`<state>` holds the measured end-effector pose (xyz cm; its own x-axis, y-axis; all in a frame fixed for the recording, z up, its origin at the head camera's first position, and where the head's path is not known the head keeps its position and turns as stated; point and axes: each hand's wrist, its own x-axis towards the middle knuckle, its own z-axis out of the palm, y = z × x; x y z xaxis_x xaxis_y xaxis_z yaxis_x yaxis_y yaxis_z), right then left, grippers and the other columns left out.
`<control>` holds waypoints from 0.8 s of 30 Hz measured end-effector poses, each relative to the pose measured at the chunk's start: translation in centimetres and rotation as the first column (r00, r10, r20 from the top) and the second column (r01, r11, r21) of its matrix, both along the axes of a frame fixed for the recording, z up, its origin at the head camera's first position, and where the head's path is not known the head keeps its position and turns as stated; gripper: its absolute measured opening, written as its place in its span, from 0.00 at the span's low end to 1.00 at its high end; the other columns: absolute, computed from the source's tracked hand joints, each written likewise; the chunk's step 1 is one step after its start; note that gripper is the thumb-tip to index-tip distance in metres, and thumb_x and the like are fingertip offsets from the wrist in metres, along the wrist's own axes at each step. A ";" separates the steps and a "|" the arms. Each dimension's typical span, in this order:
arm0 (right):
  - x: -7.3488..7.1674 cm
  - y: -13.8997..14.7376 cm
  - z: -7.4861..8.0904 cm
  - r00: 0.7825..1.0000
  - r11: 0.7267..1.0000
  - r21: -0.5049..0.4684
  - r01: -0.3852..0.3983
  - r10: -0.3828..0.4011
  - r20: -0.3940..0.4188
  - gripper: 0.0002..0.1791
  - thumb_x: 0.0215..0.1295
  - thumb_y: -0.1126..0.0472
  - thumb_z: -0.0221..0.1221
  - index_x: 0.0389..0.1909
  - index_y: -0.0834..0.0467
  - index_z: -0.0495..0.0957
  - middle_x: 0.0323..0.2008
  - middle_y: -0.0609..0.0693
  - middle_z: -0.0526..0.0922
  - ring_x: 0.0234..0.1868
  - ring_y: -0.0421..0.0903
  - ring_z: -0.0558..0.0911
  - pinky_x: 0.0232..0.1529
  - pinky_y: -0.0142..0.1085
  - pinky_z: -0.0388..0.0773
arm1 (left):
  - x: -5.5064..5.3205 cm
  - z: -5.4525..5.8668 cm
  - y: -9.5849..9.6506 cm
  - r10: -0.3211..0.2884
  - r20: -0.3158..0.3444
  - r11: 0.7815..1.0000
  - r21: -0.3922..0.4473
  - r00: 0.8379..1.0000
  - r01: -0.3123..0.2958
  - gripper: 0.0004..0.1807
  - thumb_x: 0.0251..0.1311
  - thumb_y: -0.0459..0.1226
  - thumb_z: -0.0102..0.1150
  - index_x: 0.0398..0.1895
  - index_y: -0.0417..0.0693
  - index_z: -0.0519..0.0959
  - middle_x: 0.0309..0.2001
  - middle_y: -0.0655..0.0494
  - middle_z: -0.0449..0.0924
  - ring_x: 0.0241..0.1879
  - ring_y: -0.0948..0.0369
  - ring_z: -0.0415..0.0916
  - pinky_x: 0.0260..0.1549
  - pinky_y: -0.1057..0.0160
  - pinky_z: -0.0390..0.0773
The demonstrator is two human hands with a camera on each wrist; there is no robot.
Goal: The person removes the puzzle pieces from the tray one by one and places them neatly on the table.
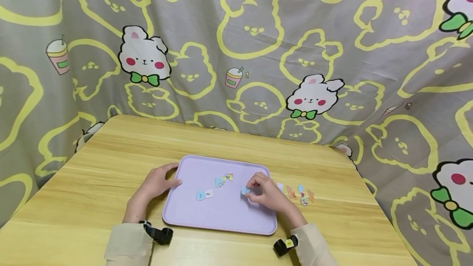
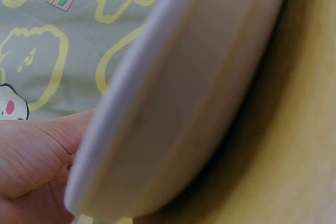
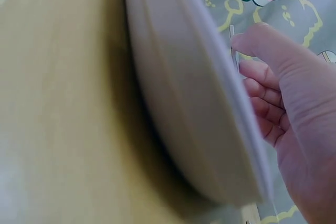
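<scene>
A lilac tray (image 1: 221, 223) lies on the table. My left hand (image 1: 157, 182) rests at its left rim, the thumb over the edge; the left wrist view shows part of this hand (image 2: 37, 153) behind the tray wall. Over the tray's right part, my right hand (image 1: 267, 192) pinches a small light-blue puzzle piece (image 1: 245, 191) between thumb and finger. The right wrist view shows this piece (image 3: 234, 45) edge-on as a thin strip. On the tray, a blue piece (image 1: 200, 195) touches a white piece (image 1: 209, 193). Farther back lie blue (image 1: 219, 182) and yellow pieces (image 1: 228, 177) together.
Right of the tray, several more pieces lie on the wooden table (image 1: 354, 216), among them orange ones (image 1: 291, 192) and a blue-and-red one (image 1: 303, 197). A patterned grey curtain (image 1: 199, 65) hangs behind the table and at both sides.
</scene>
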<state>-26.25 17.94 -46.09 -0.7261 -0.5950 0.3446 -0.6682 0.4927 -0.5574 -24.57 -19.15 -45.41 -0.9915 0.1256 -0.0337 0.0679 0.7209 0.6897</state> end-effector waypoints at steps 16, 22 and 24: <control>1.1 2.5 0.1 1.000 1.000 -0.006 0.019 -0.019 0.001 0.10 0.54 0.66 0.69 0.34 0.55 0.79 0.34 0.47 0.80 0.36 0.42 0.76 0.39 0.30 0.79 | 0.1 0.0 -0.1 -0.005 -0.001 1.000 -0.006 1.000 0.005 0.34 0.63 0.41 0.63 0.69 0.36 0.65 0.69 0.31 0.65 0.69 0.33 0.59 0.67 0.35 0.64; 1.5 3.8 -0.1 0.997 0.998 0.030 0.060 -0.058 -0.045 0.11 0.53 0.64 0.70 0.34 0.52 0.78 0.33 0.44 0.79 0.34 0.40 0.74 0.34 0.28 0.76 | 0.0 0.1 0.0 -0.007 -0.003 1.000 -0.008 1.000 0.007 0.34 0.63 0.40 0.63 0.69 0.36 0.65 0.69 0.31 0.65 0.69 0.33 0.59 0.68 0.35 0.64; 1.7 4.1 -0.1 0.996 0.997 0.038 0.070 -0.068 -0.059 0.11 0.53 0.64 0.70 0.33 0.52 0.78 0.33 0.43 0.79 0.34 0.39 0.74 0.34 0.27 0.77 | 0.0 0.1 0.0 -0.008 -0.003 1.000 -0.007 1.000 0.008 0.34 0.63 0.40 0.62 0.70 0.36 0.65 0.69 0.31 0.65 0.69 0.33 0.59 0.68 0.35 0.64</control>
<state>-24.59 22.07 -46.20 -0.7459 -0.5580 0.3637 -0.6619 0.5600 -0.4983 -24.57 -19.11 -45.33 -0.9906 0.1332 -0.0313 0.0759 0.7249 0.6847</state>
